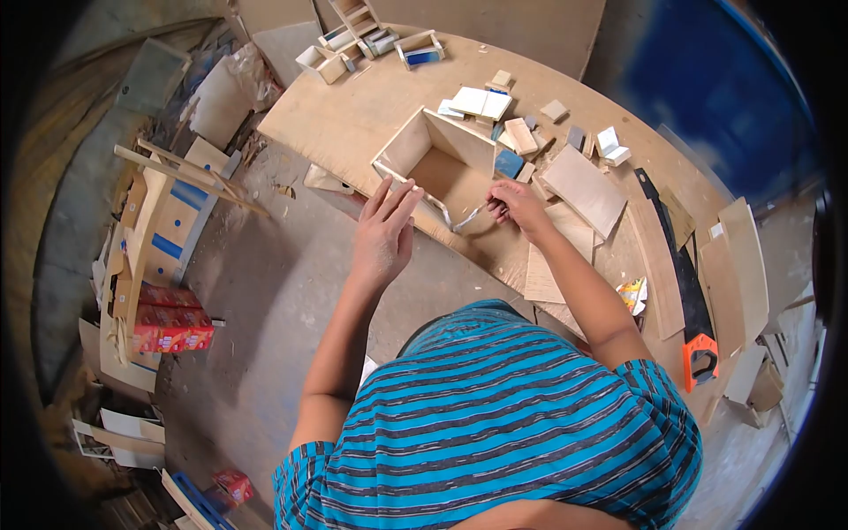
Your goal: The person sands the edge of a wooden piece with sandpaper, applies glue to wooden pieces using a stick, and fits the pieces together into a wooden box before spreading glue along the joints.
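An open-topped wooden box with a brown bottom stands near the bench's front edge. My left hand rests its outstretched fingertips on the box's near left rim, with nothing gripped. At the near corner my right hand is closed, fingers pinched around the end of a thin whitish strip. That strip runs from the pinch down to the box's near edge; its exact kind is unclear. Fine dust or a pale residue marks the back of my left hand.
On the wooden bench lie several wood offcuts, a flat panel and a yellow-white packet. A handsaw with an orange handle lies at the right. Red packages stand at the left.
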`<state>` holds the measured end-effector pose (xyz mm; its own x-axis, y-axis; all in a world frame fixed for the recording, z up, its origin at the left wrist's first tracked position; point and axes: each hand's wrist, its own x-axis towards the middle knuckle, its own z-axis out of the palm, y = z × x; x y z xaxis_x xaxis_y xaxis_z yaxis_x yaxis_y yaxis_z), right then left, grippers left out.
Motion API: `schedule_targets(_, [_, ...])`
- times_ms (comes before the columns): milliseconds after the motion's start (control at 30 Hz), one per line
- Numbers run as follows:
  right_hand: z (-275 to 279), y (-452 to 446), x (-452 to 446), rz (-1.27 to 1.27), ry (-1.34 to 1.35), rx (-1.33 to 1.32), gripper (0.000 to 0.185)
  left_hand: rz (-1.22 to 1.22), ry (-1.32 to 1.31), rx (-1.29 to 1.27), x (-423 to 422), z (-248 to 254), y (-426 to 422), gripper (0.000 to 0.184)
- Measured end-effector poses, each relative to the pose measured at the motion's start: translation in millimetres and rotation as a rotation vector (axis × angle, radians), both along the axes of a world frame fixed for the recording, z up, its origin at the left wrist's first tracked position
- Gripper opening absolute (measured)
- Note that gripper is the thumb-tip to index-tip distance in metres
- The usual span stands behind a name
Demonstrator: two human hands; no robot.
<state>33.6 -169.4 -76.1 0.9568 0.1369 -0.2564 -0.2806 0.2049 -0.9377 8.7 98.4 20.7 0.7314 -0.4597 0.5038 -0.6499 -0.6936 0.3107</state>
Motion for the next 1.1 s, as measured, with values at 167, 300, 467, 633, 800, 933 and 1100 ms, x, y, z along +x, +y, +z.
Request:
schedule_targets(167, [-3.9, 6.4, 6.9, 0.029, 0.006, -0.028, 0.021, -0.003, -0.01, 0.019, 0.7, -3.6, -0.9, 0.047])
schedule_targets(300, [-5.3, 8.5, 8.8, 0.008, -0.001, -0.008, 0.021, -0.007, 0.002, 0.009, -0.1, -6.4, -1.0, 0.047])
schedule_targets(467, [1.1, 3.9, 5.4, 0.002, -0.004, 0.08, 0.02, -0.03, 0.005, -0.006, -0.3, -10.6, -2.1, 0.047])
schedule_targets(633, [0.8, -1.7, 3.3, -0.019, 0.009, 0.145, 0.02, -0.029, 0.01, -0.003, -1.3, -10.5, -3.5, 0.048])
schedule_targets(800, [-7.5, 5.1, 2.1, -0.012, -0.018, 0.069, 0.019, -0.036, 0.01, -0.01, -1.0, -10.7, -3.5, 0.049])
schedule_targets(933, [-11.9, 6.7, 1.3, -0.008, -0.021, 0.041, 0.019, -0.036, 0.009, -0.006, -0.6, -10.7, -2.9, 0.049])
schedule_targets(1100, [4.6, 4.3, -4.3, -0.007, -0.035, 0.12, 0.021, -0.04, 0.015, -0.015, 0.4, -11.4, -2.5, 0.049])
